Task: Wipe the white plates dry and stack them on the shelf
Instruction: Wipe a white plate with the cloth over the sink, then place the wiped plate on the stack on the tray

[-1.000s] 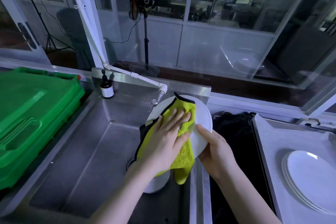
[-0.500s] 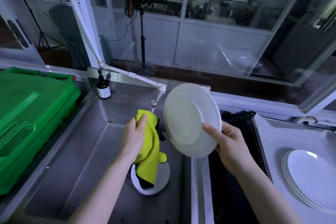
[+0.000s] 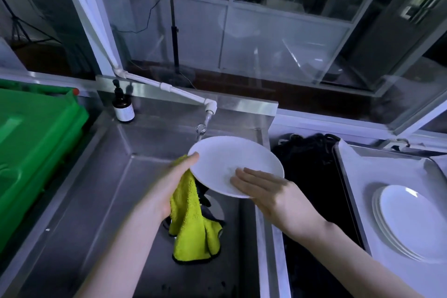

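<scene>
Over the steel sink (image 3: 96,189), your left hand (image 3: 169,184) grips a fluffy yellow cloth (image 3: 191,225) and the rim of the round glossy white plate (image 3: 229,157), while your right hand (image 3: 273,189) lays straight fingers on its upturned face.

From my end this looks like the wash-up corner of a commercial kitchen or canteen. I see a deep stainless-steel sink (image 3: 96,201) fed by a white plastic pipe (image 3: 183,93) that ends in a small tap over the basin's back edge. A brown pump bottle (image 3: 123,106) stands at its back left corner and a green plastic bin (image 3: 36,152) sits against its left edge. A yellow cloth (image 3: 191,225) hangs over the basin. A stack of white plates (image 3: 416,222) lies on a steel tray (image 3: 358,172) to the right. Glass partitions (image 3: 278,38) in pale frames run behind.
</scene>
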